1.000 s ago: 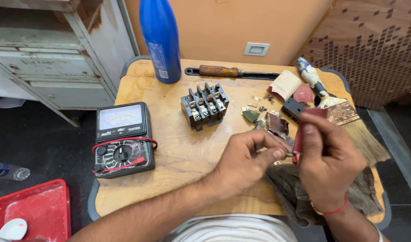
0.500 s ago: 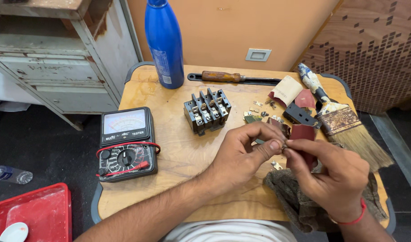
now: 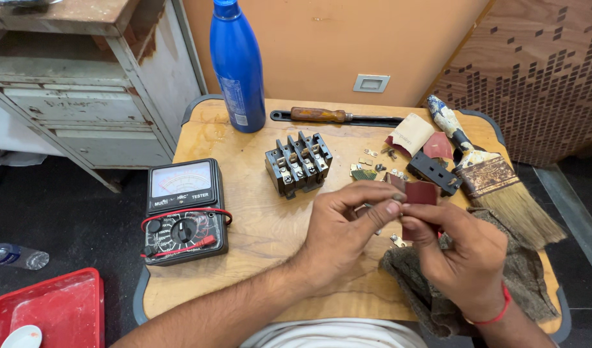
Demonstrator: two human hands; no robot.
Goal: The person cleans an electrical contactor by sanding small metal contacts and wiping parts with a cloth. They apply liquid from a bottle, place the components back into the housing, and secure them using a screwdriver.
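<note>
A small folded piece of dark red sandpaper point(image 3: 420, 193) sits between both hands above the middle-right of the wooden table point(image 3: 244, 270). The right hand point(image 3: 460, 258) has its thumb and fingers pinched together on the paper's lower part; the left hand point(image 3: 347, 225) closes thumb and forefinger against the paper's left edge, seemingly on some tiny part there (too small to tell what it is). To do this well, I judge the pinch should stay short and firm, with the paper folded tightly around the piece and the strokes kept light, so that nothing slips out over the table.

Just below the hands lies a brownish-grey cloth point(image 3: 438, 290), partly under the right wrist, with a small metal bit point(image 3: 397, 241) beside it. Behind the hands, scattered small metal contacts and screws point(image 3: 367, 169) lie near a black block with rows of screw terminals point(image 3: 298, 162) and a smaller black plastic piece point(image 3: 434, 173). More sandpaper scraps point(image 3: 417, 136) lie beyond, next to a worn paintbrush point(image 3: 496, 177). A wooden-handled screwdriver point(image 3: 338, 116) lies along the far edge, a blue bottle point(image 3: 237, 64) stands at the back, and an analogue multimeter point(image 3: 185, 211) rests well apart on the left. The loose parts close to the hands are what could get knocked.
</note>
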